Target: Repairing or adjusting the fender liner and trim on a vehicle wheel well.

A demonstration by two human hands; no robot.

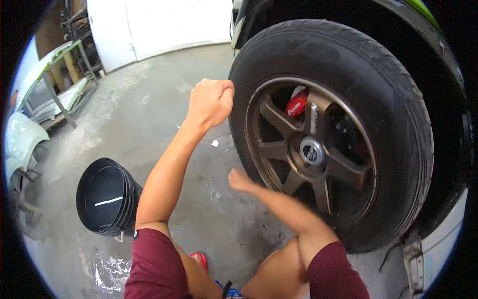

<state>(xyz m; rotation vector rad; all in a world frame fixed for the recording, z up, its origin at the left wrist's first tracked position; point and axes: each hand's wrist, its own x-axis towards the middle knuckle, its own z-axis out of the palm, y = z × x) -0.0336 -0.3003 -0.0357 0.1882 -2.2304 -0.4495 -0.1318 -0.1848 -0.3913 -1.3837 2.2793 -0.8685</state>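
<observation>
See L hand [211, 103] fisted nr tire [398, 139], upper ctr; can't tell if blurred mid-frame R hand [241, 180] open/closed, nor judge amt done/left.

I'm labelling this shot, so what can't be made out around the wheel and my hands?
In the head view:
Bare left hand: palm hidden by its back.
Bare right hand: finger detail blurred.
Red brake caliper: partly hidden by a bronze metal spoke.
White vehicle panel: cut off by the right rim.
</observation>
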